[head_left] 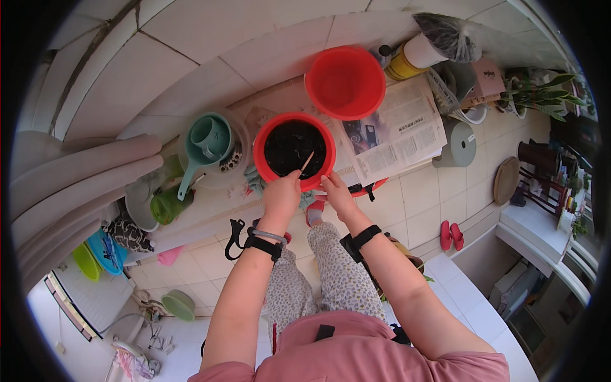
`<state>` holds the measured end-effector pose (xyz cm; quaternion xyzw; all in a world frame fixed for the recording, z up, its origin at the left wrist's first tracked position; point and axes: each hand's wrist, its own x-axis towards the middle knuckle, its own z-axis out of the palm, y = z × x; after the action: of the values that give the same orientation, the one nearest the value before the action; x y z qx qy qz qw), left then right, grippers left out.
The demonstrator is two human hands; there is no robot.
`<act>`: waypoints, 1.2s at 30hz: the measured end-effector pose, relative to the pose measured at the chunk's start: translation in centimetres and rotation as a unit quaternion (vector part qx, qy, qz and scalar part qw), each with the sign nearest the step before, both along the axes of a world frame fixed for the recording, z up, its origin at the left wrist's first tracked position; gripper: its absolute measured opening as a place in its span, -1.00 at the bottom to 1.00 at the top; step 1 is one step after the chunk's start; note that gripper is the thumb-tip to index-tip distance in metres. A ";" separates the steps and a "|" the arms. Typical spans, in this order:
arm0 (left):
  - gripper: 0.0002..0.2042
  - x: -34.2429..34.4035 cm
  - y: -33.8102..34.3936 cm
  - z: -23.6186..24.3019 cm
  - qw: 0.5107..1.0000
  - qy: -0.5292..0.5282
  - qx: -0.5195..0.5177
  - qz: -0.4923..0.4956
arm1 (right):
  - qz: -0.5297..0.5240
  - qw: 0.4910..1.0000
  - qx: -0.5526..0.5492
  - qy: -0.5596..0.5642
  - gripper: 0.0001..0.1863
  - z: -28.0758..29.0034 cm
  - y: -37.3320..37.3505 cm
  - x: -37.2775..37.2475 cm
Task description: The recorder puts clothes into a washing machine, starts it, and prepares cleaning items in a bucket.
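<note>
A red basin [259, 148] stands in front of me, filled with dark, shiny black contents [289, 143]. My left hand [282, 194] is closed at its near rim, pinching a thin wooden stick [308, 160]. The stick's far end lies over the dark contents; whether it dips in, I cannot tell. On the near right side of the same basin, my right hand [338, 194] grips the rim with thumb and fingers. Both wrists wear dark straps. A second, empty red basin [347, 83] sits just behind, to the right.
Newspaper [401, 130] covers the surface at right, beside a grey roll [457, 143]. On the left, a teal dipper [191, 172] rests in a clear tub [238, 175], near a green container [168, 204]. Potted plants [547, 95] and red slippers [452, 235] are farther right.
</note>
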<state>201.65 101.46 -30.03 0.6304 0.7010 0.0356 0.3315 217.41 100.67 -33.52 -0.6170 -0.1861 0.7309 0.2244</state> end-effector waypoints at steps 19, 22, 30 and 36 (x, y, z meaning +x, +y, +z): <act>-0.80 1.8 1.9 2.1 1.000 0.007 -0.002 -0.013 | 0.013 1.000 0.000 -0.006 -0.57 -0.5 -1.3 1.3; -0.78 1.4 -0.2 1.9 0.994 0.042 -0.063 -0.072 | 0.003 1.000 -0.002 -0.004 -0.58 -0.7 -1.3 1.4; -0.82 -3.9 -1.2 4.0 0.988 0.115 -0.064 -0.076 | 0.004 1.000 -0.017 -0.010 -0.58 -0.6 -1.3 1.3; -0.86 -4.6 3.2 8.7 0.994 0.078 0.053 -0.063 | -0.017 1.000 -0.012 -0.018 -0.60 -1.7 -1.9 2.3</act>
<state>197.05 104.69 -21.32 0.6907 0.6809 0.0030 0.2434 219.71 98.75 -35.24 -0.6356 -0.1706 0.7182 0.2262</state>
